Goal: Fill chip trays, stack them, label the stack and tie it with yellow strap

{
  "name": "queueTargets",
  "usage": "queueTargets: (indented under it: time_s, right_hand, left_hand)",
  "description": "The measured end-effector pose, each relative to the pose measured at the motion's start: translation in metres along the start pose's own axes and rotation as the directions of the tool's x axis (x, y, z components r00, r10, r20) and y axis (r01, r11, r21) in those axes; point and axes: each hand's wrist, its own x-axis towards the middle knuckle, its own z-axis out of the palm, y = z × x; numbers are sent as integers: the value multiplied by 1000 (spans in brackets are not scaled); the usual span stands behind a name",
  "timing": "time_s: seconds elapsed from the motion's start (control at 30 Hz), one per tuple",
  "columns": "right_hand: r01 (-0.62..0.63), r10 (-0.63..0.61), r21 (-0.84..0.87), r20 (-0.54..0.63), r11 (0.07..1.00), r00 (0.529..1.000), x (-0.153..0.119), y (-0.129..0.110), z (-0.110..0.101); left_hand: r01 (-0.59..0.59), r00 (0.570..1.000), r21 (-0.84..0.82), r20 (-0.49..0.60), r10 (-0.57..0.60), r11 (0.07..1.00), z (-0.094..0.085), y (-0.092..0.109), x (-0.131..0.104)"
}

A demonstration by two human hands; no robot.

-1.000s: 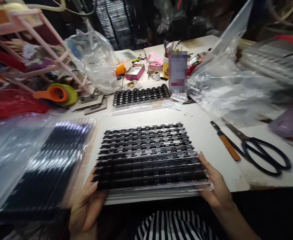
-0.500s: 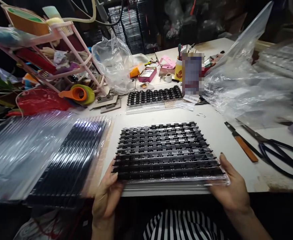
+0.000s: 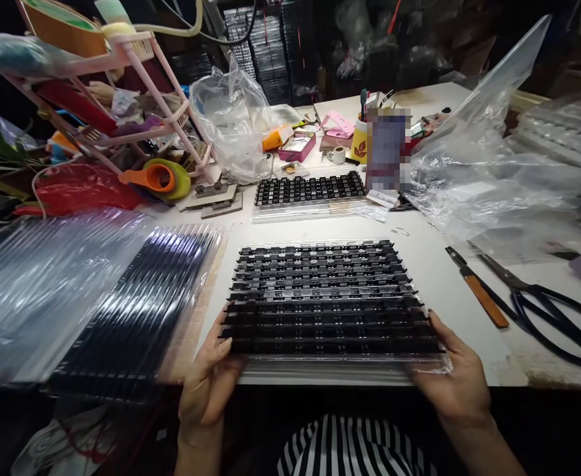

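At the left end of the counter (image 3: pixel 422 235), we have glossy, ridged plastic pieces (image 3: pixel 136 297), clear on one side and dark on the other. Behind them stand a pink rack (image 3: pixel 144 86) and, at its foot, an orange scoop (image 3: pixel 146 178).

Next comes our left hand (image 3: pixel 211 387), its grip closed around the near left corner of the clear tray (image 3: pixel 342 362), thumb on the corner and the other fingers curled under it. The clear tray lies before us at the near edge of the counter, level or nearly so, filled with rows of black parts (image 3: pixel 320 297). We cannot tell whether its underside touches the counter.

Beyond it, well apart, lies a second tray (image 3: pixel 310 192) of similar black parts, with a yellow holder (image 3: pixel 359 147) behind its right end.

Our right hand (image 3: pixel 459 380) has its grip closed on the near right corner of the clear tray, thumb up along the side and fingers beneath, partly hidden.

Farther right we have an orange-handled blade (image 3: pixel 486 301) just beside the scissors (image 3: pixel 521 287), and crumpled clear plastic (image 3: pixel 493 192) behind both.
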Motion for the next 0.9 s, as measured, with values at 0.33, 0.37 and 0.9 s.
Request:
queueTargets:
  time_s: [0.33, 0.37, 0.9]
  right_hand:
    - [-38, 49, 99, -118, 994, 992, -1, -2, 6]
    - [-39, 53, 104, -127, 994, 991, -1, -3, 7]
    - [21, -46, -137, -185, 990, 982, -2, -3, 1]
  left_hand:
    - [-26, 999, 26, -37, 27, 999, -2, -1, 0]
    - [-26, 999, 27, -39, 27, 999, -2, -1, 0]
    - [-8, 998, -52, 63, 12, 999, 0, -2, 0]
